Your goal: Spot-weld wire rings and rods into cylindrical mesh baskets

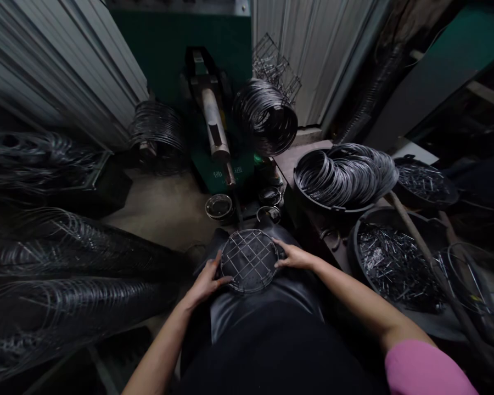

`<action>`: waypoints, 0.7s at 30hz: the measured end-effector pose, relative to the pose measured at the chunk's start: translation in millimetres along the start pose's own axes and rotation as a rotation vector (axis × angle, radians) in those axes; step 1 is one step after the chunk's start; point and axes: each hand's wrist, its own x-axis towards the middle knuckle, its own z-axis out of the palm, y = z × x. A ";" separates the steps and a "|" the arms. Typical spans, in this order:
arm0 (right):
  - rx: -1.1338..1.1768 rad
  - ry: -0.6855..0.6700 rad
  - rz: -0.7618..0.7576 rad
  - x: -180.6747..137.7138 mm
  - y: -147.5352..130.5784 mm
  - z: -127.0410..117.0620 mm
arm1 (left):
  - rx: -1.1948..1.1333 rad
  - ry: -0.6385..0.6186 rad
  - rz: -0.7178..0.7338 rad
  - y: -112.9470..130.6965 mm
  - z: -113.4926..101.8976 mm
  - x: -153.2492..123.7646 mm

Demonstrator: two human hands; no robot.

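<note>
A round wire grid (249, 255), a metal ring crossed by thin bars, lies level just above my lap. My left hand (208, 280) grips its left rim, thumb on top near the lower left. On the opposite rim, my right hand (292, 255) pinches the edge with thumb and fingers. Just beyond the grid stands a green machine (226, 178) with a pale cylindrical arm (214, 120). That arm narrows to a copper-coloured tip (230, 174) pointing down toward the grid, apart from it.
To the right, a tub (354, 266) holds many short metal rods, and a basin (316, 200) holds stacked wire rings (354, 173). Wire ring coils (265, 115) hang beside the machine. Long stacks of rings (78, 307) lie at left. A slanting pole (420, 247) crosses the tub.
</note>
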 end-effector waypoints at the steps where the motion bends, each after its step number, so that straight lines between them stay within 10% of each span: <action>1: -0.009 0.028 0.005 -0.7 2.1 4.4 | 0.014 0.010 -0.004 -0.7 1.7 0.0; 15: 0.187 0.196 -0.045 -21.6 14.9 47.3 | -0.002 0.112 0.089 -0.9 -3.5 25.0; 21: 0.193 0.397 -0.030 12.1 7.8 -13.8 | 0.135 0.229 0.127 -14.8 19.6 35.3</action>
